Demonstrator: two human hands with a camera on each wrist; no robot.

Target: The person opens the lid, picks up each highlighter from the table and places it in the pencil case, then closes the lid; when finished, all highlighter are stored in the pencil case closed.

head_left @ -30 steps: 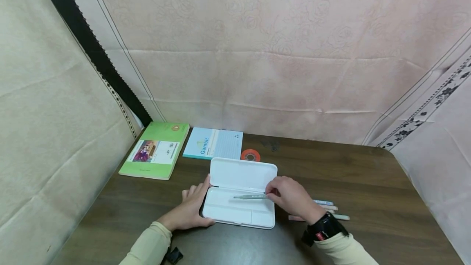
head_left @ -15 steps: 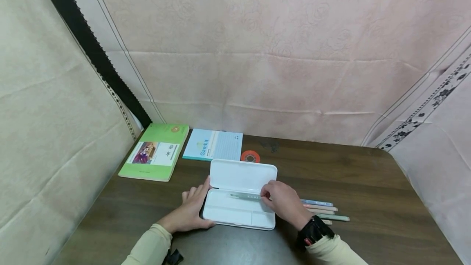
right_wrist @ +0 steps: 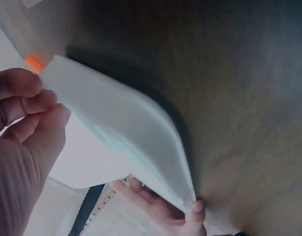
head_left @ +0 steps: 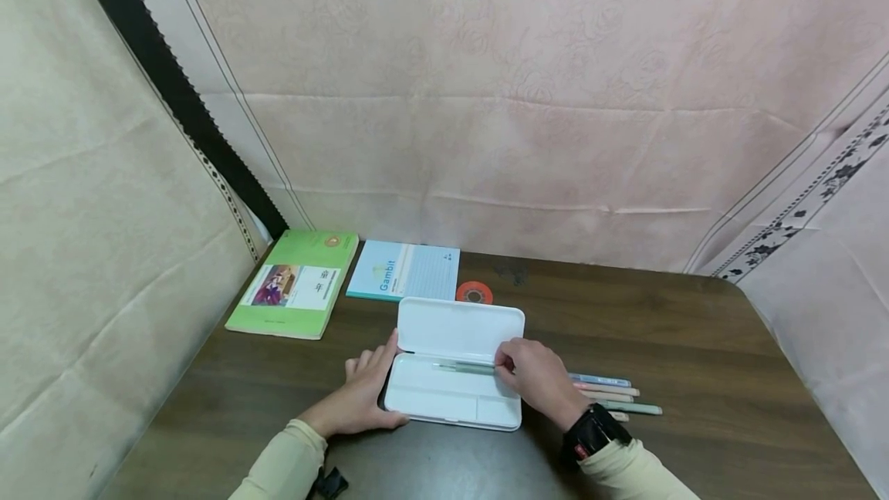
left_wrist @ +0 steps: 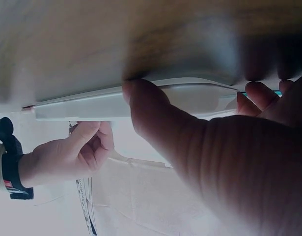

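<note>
A white pencil case lies on the table with its lid tipped back. My left hand grips its left end, thumb at the near edge and fingers along the far side, as the left wrist view confirms. Inside the case's back compartment lies a pale green pen. My right hand reaches over the right end and pinches the pen's end between thumb and fingertips. In the right wrist view the pen is a faint green strip within the case, its held end mostly hidden.
Several pens lie to the right of the case, partly behind my right wrist. Toward the back are a green book, a light blue notebook and an orange-red ring. Curtains enclose the table.
The right hand has moved slightly left and down, lowering the pen into the back compartment. More of the loose pens show beside the wrist. The left hand keeps its hold.
</note>
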